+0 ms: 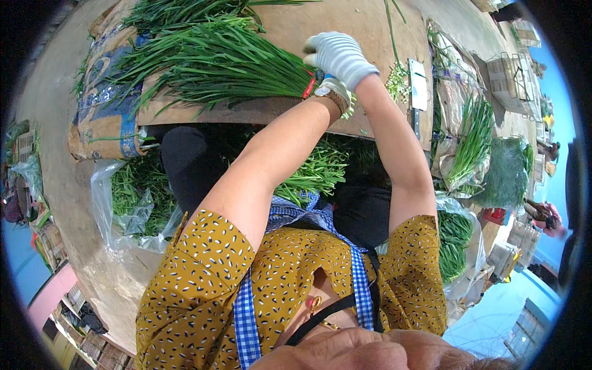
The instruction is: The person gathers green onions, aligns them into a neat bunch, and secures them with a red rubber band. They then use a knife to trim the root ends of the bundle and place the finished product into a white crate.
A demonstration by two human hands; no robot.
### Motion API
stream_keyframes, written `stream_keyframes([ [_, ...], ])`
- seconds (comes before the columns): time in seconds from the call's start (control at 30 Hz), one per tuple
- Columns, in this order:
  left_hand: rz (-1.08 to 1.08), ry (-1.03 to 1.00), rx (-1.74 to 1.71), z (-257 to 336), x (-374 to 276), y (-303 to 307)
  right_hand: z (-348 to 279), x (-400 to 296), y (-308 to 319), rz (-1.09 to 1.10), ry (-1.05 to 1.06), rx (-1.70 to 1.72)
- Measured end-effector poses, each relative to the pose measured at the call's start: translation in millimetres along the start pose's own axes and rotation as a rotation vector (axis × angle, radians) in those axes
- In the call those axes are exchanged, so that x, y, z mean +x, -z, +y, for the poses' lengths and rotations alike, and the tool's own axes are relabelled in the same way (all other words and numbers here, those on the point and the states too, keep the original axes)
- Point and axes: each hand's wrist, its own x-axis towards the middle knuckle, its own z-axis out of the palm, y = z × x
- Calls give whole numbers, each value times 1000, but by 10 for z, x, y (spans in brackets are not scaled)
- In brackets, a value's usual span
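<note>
A large bundle of green garlic chives (231, 64) lies across the wooden board (370, 21), leaf tips to the left. A red band (309, 87) circles its pale stem end. My left hand (335, 84), gloved and with a wristwatch (323, 91) at its wrist, is at that stem end; its fingers are mostly hidden behind my right hand. Wearing a white-and-grey striped glove, my right hand (340, 55) is above the left wrist, its fingers bent near the bundle's upper edge. What the right fingers hold is not visible.
Right of my hands lies a broad-bladed knife (418, 85) with a black handle, beside scattered stem trimmings (397, 85). More chives (185, 14) lie at the far left. Loose greens (319, 171) are under the board's near edge. Plastic bags of greens (143, 199) flank me.
</note>
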Motion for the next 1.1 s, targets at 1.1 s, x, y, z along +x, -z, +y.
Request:
stream_keyframes([
  [1.1,359,-86,-148,-21,14,-501,-65,201,-99,-357,87,-151],
])
